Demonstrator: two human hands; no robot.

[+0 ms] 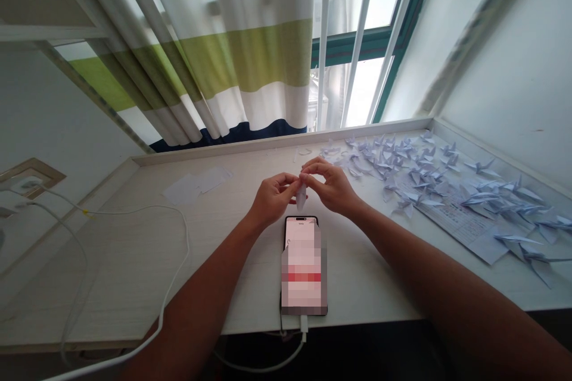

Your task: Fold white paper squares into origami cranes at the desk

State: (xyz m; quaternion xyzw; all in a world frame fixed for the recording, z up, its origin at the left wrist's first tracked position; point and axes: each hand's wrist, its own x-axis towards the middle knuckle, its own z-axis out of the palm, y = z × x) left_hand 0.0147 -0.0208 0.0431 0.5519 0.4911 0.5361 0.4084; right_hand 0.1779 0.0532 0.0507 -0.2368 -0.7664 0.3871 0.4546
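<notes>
Both my hands meet over the middle of the desk, pinching a small folded piece of white paper (301, 195) between them. My left hand (273, 195) grips it from the left with thumb and forefinger. From the right, my right hand (329, 186) closes its thumb and fingertips on the paper's upper end. The narrow lower part hangs down below the fingertips; the top is hidden by them. Just beneath lies a smartphone (304, 256) with its screen lit and partly blurred out.
Many folded paper cranes (415, 172) cover the desk's right side, some on a printed sheet (465, 229). Flat paper squares (196, 184) lie at the left. A white charging cable (185, 238) crosses the left side. A raised rim (277, 140) borders the desk below the curtain (250, 59).
</notes>
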